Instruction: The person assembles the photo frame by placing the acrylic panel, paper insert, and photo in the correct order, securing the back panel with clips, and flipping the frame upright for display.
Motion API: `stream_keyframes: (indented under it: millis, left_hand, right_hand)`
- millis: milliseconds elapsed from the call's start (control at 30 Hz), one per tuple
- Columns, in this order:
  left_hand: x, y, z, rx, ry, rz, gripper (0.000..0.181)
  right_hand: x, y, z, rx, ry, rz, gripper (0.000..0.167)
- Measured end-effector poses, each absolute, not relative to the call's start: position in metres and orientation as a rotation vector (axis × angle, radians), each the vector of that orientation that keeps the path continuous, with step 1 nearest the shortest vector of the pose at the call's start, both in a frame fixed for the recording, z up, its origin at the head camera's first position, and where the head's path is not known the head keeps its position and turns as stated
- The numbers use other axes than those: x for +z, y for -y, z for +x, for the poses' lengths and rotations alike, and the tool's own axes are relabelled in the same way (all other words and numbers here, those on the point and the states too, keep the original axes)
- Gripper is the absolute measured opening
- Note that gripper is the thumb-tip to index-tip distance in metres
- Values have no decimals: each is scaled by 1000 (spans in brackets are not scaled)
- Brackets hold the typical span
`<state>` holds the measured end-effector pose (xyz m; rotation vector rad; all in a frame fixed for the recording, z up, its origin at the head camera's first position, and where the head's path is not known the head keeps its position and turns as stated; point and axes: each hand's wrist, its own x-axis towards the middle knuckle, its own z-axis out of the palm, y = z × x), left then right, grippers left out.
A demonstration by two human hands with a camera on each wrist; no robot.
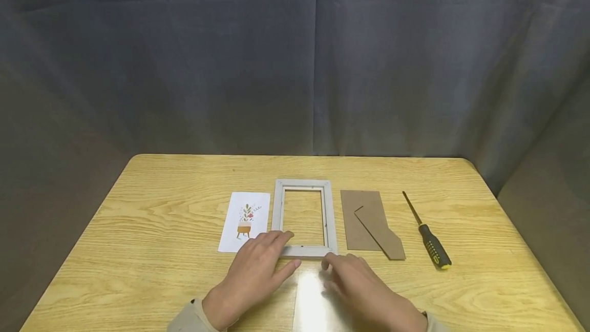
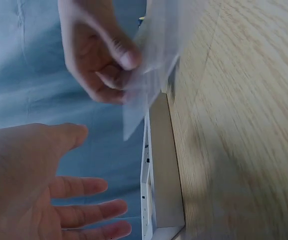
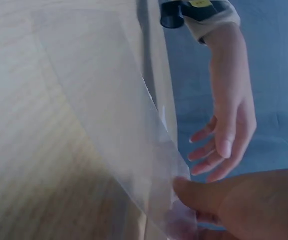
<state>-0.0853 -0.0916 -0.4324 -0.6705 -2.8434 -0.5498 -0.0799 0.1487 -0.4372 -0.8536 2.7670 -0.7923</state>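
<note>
My right hand [image 1: 361, 288] pinches a clear plastic sheet [image 3: 99, 90] at its edge, between thumb and fingers. In the head view the sheet shows mostly as a bright glare in front of a whitish picture frame [image 1: 328, 214]. The frame lies flat with its recessed side up and the table visible through its opening. Over the frame's lower left corner, my left hand [image 1: 255, 270] has its fingers extended and holds nothing. The left wrist view shows these left fingers [image 2: 91, 210] spread beside the frame, apart from the sheet.
Left of the frame lies a white card [image 1: 230, 229] printed with a potted plant. To its right is a brown backing board [image 1: 357, 232] with a slanted stand leg [image 1: 391, 244]. A black and yellow screwdriver [image 1: 433, 245] lies farther right. A grey curtain [image 1: 230, 65] hangs behind the table.
</note>
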Motion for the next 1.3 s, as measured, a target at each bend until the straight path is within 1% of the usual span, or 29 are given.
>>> stream_keyframes:
  millis: [67,133,200,433,567,1000,1300]
  left_hand:
    - [-433,91,-86,-550,2837,-675,50]
    - [-433,91,-87,-546,2834,-680,50]
    - [-432,90,-88,-547,2832,-687,49]
    - [-432,91,-92,-557,2831,-692,51]
    - [-431,92,-92,-567,2836,-669,52]
    - [-433,95,-92,-604,2883,-638,53]
    - [-432,96,-99,-574,2846,-634,52]
  right_hand:
    - [-435,-150,-83,-822,-2793,-865,17]
    - [-432,-150,-85,-845,-2799,-850,18]
    - [-429,-151,-87,-861,-2793,-813,20]
    - [-417,-156,-91,-919,-2758,-678,14]
    - [-412,-158,-95,-940,-2756,-654,13]
    - [-398,-164,-109,-962,-2835,-618,13]
    - [-389,-166,-122,-898,-2889,-533,16]
